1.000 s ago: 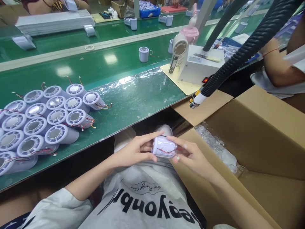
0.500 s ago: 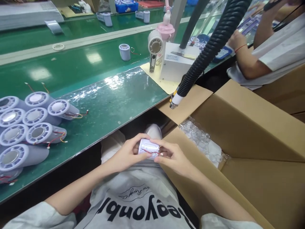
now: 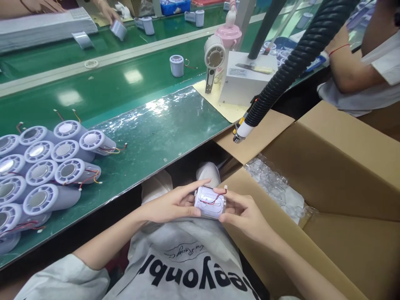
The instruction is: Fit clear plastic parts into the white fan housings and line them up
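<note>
Above my lap, a lavender cylindrical fan housing (image 3: 208, 204) lies sideways between my two hands. Thin red and dark wires run over its side and end in a small white plug near its upper right. My left hand (image 3: 178, 203) grips the left end, thumb in front and fingers partly hidden behind. Around the right end, my right hand (image 3: 242, 210) is closed, its thumb at the lower edge. Several similar housings (image 3: 43, 200) with round silver centres and loose wires lie in rows on the green bench at left.
A hanging black corrugated hose (image 3: 281, 62) ends above an open cardboard box (image 3: 350, 175) holding clear plastic (image 3: 278, 189). Beyond stand a handheld fan (image 3: 214, 58), a grey-white box (image 3: 246, 77) with a knife (image 3: 254, 68), and a lone housing (image 3: 176, 66). Co-workers' arms show at top left and right.
The housing has turned in my hands, so its wires and plug now face up. At the far side, a co-worker's hand has come in at a lavender part. The whole view has shifted left.
</note>
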`<state>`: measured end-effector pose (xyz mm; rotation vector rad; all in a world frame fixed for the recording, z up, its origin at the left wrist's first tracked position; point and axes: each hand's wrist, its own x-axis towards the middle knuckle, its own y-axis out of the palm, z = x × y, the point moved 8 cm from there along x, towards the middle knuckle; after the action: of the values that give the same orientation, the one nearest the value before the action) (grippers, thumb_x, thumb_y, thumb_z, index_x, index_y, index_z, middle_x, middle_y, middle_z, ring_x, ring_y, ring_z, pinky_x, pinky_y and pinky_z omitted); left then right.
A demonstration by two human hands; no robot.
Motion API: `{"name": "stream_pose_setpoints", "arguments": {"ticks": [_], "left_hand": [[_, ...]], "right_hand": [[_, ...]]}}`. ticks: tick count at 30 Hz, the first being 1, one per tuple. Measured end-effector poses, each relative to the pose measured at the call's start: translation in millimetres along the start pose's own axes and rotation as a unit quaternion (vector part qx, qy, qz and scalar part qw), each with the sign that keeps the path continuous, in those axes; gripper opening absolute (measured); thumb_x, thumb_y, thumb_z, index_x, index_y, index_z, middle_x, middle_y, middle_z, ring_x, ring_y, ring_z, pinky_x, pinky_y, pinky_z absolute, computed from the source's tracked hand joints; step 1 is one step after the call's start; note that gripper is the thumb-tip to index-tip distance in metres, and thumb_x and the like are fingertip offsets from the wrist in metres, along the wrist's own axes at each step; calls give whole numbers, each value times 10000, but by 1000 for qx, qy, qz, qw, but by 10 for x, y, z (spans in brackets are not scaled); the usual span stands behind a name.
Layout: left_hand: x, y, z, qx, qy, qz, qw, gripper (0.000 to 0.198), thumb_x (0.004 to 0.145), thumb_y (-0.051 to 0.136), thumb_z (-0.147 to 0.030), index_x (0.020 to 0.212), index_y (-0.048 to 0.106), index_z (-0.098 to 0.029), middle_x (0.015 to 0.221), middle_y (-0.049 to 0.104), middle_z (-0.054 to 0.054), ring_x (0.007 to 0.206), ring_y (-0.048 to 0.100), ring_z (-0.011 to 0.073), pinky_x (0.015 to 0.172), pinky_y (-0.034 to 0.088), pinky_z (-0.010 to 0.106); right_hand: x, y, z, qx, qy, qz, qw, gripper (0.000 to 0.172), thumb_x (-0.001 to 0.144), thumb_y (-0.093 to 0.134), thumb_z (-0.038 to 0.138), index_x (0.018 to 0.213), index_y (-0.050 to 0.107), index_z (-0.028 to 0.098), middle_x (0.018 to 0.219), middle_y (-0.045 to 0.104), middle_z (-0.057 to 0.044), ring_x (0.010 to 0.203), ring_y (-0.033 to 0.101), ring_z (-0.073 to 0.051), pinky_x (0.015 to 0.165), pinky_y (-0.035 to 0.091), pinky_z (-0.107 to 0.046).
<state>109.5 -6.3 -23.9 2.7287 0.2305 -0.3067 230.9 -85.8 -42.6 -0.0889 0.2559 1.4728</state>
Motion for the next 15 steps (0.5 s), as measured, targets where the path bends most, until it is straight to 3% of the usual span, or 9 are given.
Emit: {"name": "stream_pose_setpoints", "arguments": {"ticks": [7,11,15], "left_hand": [[-73,-50,113,-55,-2,-17,998,737,815,700,-239,1454,348,-352,1389,514,75,1221,531,256,1005,413,411],[-46,-68,275,-35,-21,-39,998,810,766,744,-290,1467,339,-308,1272,585,89,1142,563,255,958,442,407],[-39,-73,398,-32,-78,-89,992,679,814,664,-407,1425,398,-276,1087,639,70,794,625,158,726,514,309]], "right_hand": [[3,23,56,-38,15,12,999,521,694,813,257,1195,671,297,1035,717,1,768,685,-164,727,578,-281],[30,94,-47,-40,38,11,998,552,702,803,306,1231,655,249,884,739,-7,760,677,-186,749,565,-314],[63,177,-104,-21,42,63,997,619,758,733,474,1308,590,228,1000,730,-51,805,678,-198,731,560,-329]]}}
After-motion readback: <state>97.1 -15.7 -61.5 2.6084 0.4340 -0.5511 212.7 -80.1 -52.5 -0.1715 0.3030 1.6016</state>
